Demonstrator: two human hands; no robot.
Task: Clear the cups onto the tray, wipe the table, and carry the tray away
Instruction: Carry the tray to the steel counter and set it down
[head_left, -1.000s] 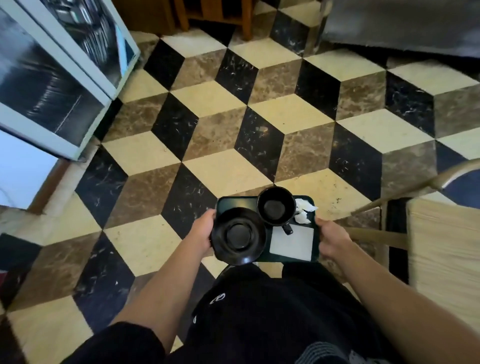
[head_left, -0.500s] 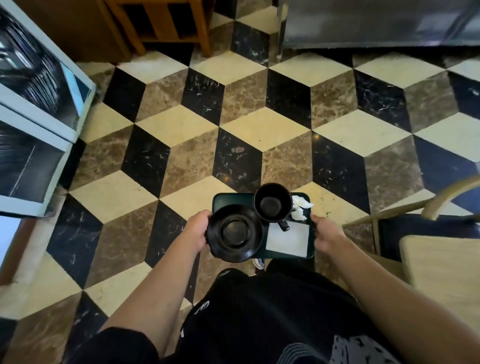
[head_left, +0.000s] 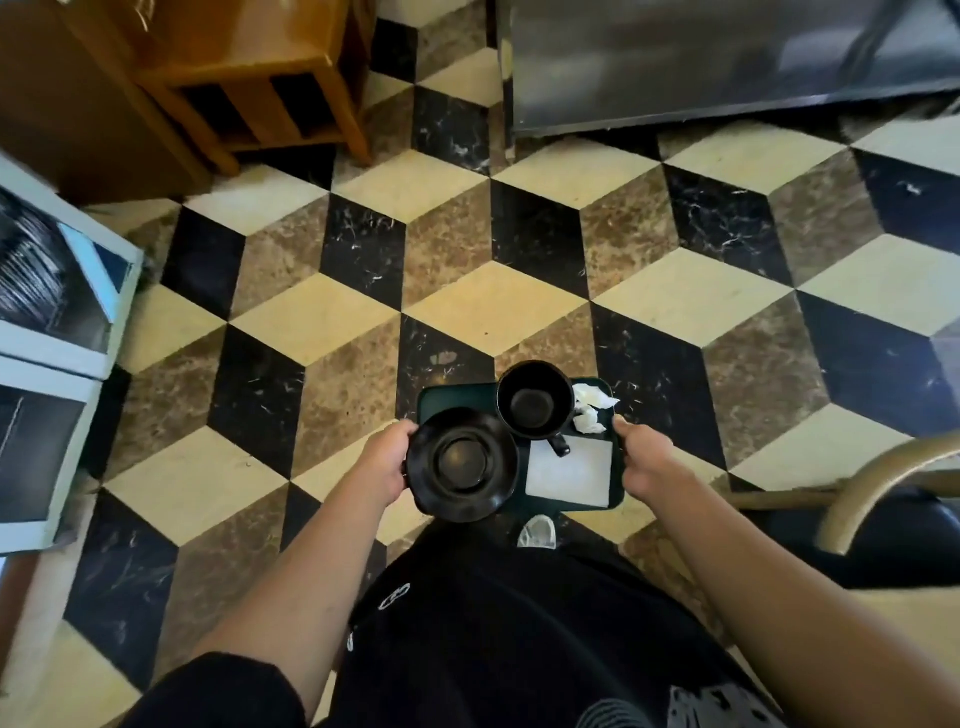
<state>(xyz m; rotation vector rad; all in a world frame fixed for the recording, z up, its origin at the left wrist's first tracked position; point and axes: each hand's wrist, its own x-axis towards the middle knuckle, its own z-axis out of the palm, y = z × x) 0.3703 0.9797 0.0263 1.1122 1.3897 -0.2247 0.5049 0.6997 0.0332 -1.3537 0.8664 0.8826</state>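
I hold a dark green tray (head_left: 447, 401) level in front of my waist, above the tiled floor. My left hand (head_left: 383, 460) grips its left edge and my right hand (head_left: 640, 458) grips its right edge. On the tray a black saucer (head_left: 462, 464) sits at the near left, overhanging the edge. Behind it stands an empty black cup (head_left: 534, 401) with its handle toward me. A white folded cloth (head_left: 568, 471) lies flat at the near right, and crumpled white paper (head_left: 592, 408) lies at the far right corner.
A wooden stand (head_left: 249, 88) is at the far left and a steel cabinet (head_left: 727, 62) at the far right. A pale blue glass-fronted case (head_left: 57, 353) stands along the left. A curved wooden chair back (head_left: 872, 483) is close on my right. Patterned tile floor (head_left: 493, 306) lies ahead.
I have moved forward across the floor with the tray; the wooden stand and steel cabinet are closer. Both hands keep the same grip and the items on the tray have not shifted.
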